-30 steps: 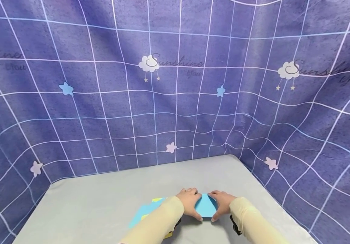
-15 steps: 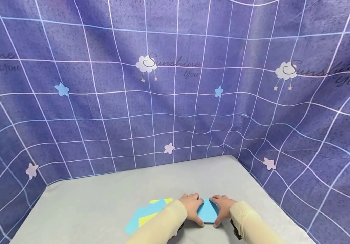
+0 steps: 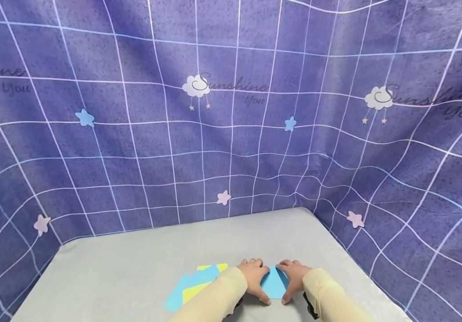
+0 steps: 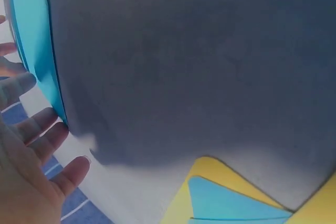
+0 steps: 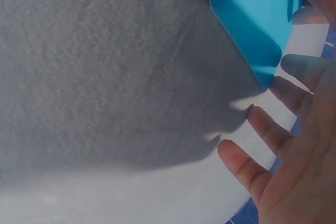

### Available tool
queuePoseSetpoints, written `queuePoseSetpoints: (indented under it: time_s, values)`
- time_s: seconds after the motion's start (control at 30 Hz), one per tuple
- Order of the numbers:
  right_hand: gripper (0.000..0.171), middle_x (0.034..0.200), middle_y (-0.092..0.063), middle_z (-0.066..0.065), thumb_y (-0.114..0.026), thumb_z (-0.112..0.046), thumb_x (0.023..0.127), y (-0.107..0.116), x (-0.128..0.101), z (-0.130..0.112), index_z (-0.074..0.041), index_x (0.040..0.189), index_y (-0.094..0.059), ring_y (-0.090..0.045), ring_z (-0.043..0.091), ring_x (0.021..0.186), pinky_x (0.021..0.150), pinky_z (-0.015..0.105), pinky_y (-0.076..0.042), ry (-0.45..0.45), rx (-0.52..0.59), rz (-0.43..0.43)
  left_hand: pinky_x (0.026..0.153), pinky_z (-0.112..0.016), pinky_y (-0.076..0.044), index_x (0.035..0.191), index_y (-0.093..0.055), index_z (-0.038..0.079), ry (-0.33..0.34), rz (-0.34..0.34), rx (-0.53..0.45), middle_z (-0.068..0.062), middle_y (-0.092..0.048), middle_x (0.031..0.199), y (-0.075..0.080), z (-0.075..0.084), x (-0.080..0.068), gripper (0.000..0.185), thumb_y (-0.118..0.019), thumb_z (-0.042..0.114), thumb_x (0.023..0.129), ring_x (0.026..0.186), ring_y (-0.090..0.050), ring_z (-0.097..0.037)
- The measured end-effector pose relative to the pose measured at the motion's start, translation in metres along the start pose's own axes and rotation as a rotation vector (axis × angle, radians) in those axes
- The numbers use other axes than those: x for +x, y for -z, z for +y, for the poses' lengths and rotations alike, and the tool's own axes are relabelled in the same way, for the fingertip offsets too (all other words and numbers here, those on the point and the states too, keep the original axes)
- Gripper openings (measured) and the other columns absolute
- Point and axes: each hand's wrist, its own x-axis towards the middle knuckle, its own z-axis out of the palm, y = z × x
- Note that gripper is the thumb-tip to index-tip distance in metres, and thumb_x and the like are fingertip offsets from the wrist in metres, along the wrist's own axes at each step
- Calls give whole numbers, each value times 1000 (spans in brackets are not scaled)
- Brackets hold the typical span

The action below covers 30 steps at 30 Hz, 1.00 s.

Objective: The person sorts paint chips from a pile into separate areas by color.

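Observation:
A light blue sheet of paper (image 3: 274, 282) lies on the grey table (image 3: 134, 264) near its front edge. My left hand (image 3: 256, 276) presses on the sheet's left side and my right hand (image 3: 293, 276) on its right side, fingers straight, thumbs at the near edge. In the left wrist view the blue sheet (image 4: 34, 51) stands at the far left, with the spread fingers (image 4: 37, 140) below it. The right wrist view has the blue sheet (image 5: 252, 24) at the top right, and the straight fingers (image 5: 262, 150) reach toward it. Both arms wear cream sleeves.
A fanned pile of blue and yellow sheets (image 3: 195, 286) lies just left of my left forearm; the same pile of sheets (image 4: 231, 198) shows in the left wrist view. A purple checked cloth (image 3: 231, 134) with stars and clouds hangs behind and to both sides of the table.
My two hands have drawn closer together over the blue sheet, so less of it shows between them. The pile of sheets has not moved.

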Motion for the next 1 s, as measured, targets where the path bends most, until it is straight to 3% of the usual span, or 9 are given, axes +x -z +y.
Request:
queuePoseSetpoints:
  time_s: [0.3,0.43,0.8,1.0]
  values:
    - [92,139,-56,11,-96,-41,64,4,11,-31,-10,143,-59,-53,38,126,108,64,-39,38,-38,27,112,-46,-40,146,-57,24,103,32,0,-1,-55,141,14,-24,-32,88,-78,72,75,130,-51,-18]
    - [92,140,-56,14,-94,-43,65,2,21,-41,-8,143,-59,-52,41,129,107,68,-37,107,-47,55,115,-48,-38,147,-56,23,150,47,2,-5,-53,146,14,-42,-46,89,-78,72,76,136,-48,-21]
    - [95,141,-57,14,-92,-53,66,-3,57,-96,-8,144,-59,-52,39,130,106,62,-42,262,-88,96,107,-45,-45,143,-59,15,275,81,-17,-10,-57,135,13,-95,-101,90,-83,65,73,126,-52,-25]
    - [92,137,-58,13,-91,-50,66,0,64,-128,-8,142,-60,-52,38,128,106,60,-43,337,-138,117,107,-44,-45,143,-59,12,356,70,-41,-11,-57,133,5,-115,-126,92,-81,68,73,125,-53,-26]
